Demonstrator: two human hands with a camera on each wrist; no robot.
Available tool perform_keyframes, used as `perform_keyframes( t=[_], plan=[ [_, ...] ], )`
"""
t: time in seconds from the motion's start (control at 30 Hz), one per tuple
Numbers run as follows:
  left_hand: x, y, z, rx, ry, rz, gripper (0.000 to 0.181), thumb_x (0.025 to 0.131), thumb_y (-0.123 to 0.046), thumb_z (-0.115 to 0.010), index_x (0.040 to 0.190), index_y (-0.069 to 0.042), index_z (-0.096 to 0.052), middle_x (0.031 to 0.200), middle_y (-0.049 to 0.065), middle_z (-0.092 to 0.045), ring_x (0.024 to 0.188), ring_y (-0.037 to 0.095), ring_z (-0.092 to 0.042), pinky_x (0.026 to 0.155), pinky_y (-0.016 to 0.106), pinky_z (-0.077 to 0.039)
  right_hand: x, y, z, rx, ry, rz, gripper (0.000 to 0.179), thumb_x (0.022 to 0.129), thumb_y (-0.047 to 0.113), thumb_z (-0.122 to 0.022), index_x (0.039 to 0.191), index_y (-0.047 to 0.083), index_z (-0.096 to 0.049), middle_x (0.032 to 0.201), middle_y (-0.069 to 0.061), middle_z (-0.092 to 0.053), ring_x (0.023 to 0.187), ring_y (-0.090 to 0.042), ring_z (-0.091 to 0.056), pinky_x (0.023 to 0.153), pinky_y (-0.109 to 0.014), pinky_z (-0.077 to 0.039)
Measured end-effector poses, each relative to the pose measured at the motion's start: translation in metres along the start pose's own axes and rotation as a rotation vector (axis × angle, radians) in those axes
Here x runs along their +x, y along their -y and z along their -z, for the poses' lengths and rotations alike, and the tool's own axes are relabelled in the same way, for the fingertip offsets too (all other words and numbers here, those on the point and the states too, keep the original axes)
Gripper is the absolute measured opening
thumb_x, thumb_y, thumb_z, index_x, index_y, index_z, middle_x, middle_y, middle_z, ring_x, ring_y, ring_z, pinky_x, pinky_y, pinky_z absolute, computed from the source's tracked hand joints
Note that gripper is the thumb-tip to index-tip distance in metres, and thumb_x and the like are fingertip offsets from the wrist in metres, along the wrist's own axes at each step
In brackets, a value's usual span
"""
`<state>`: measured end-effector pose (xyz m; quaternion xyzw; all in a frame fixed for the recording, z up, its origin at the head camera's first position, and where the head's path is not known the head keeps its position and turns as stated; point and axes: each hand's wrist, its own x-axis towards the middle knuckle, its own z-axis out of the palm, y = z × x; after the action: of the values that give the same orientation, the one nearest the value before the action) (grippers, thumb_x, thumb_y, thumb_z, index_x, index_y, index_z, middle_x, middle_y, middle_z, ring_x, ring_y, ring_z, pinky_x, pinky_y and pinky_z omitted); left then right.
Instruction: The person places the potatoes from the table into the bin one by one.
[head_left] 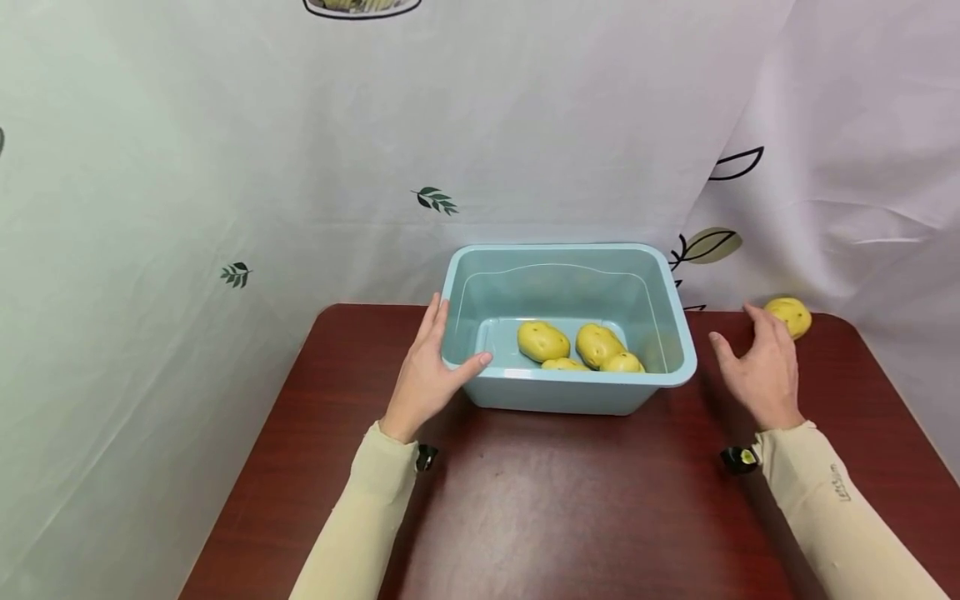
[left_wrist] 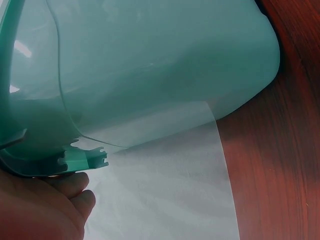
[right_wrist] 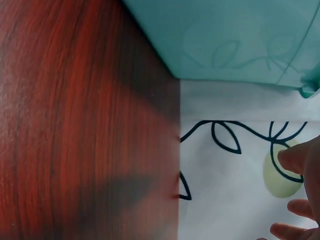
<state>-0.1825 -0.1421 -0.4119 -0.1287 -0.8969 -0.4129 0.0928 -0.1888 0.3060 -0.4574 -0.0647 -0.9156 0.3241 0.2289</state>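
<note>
A light blue plastic tub (head_left: 555, 393) stands at the back of the table, with several yellow potatoes (head_left: 543, 341) on its floor. My left hand (head_left: 424, 375) is at the tub's front left corner, fingers stretched along the left side and thumb over the front rim. In the left wrist view, its fingertips (left_wrist: 82, 195) show right at the tub's rim. My right hand (head_left: 767, 373) is off to the right of the tub, fingers spread and nothing in them. Beyond its fingertips lies a single potato (head_left: 789, 317), partly hidden by the hand.
The dark red wooden table (head_left: 570, 500) ends just behind the tub. A pale cloth backdrop (head_left: 555, 125) with printed leaves hangs along its far edge. Black straps with small devices, such as the right wrist one (head_left: 739, 459), are on both wrists.
</note>
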Motion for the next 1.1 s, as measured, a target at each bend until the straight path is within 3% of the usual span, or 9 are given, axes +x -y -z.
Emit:
perform_keyframes(
  t=[0.63,0.9,1.1],
  plan=[
    [0.001,0.001,-0.002,0.000,0.001,-0.004,0.104,0.086,-0.064,-0.068,0.162,-0.015,-0.018,0.167,-0.011,-0.006,0.151,0.018,-0.019,0.113,0.053,-0.033,0.011,-0.022,-0.006,-0.058,0.124,-0.033,0.074,0.094,0.026,-0.066,0.151,-0.008,-0.033,0.150,-0.036,-0.031,0.139,-0.055,-0.026,0.111,-0.068,-0.023],
    [0.001,0.001,-0.002,-0.005,0.007,0.002,0.104,0.085,-0.065,-0.069,0.162,-0.016,-0.018,0.167,-0.013,-0.006,0.151,0.017,-0.020,0.113,0.052,-0.033,0.020,-0.034,-0.006,-0.088,0.140,-0.078,0.075,0.094,0.026,-0.065,0.152,-0.008,-0.031,0.152,-0.036,-0.027,0.139,-0.056,-0.023,0.105,-0.072,-0.026],
    [0.002,0.001,-0.001,-0.005,0.004,-0.003,0.104,0.085,-0.064,-0.069,0.162,-0.015,-0.019,0.167,-0.012,-0.006,0.151,0.017,-0.021,0.113,0.052,-0.034,0.027,-0.043,-0.002,-0.092,0.090,-0.093,0.071,0.093,0.022,-0.066,0.149,-0.009,-0.035,0.152,-0.036,-0.027,0.139,-0.057,-0.022,0.104,-0.072,-0.026]
  ],
)
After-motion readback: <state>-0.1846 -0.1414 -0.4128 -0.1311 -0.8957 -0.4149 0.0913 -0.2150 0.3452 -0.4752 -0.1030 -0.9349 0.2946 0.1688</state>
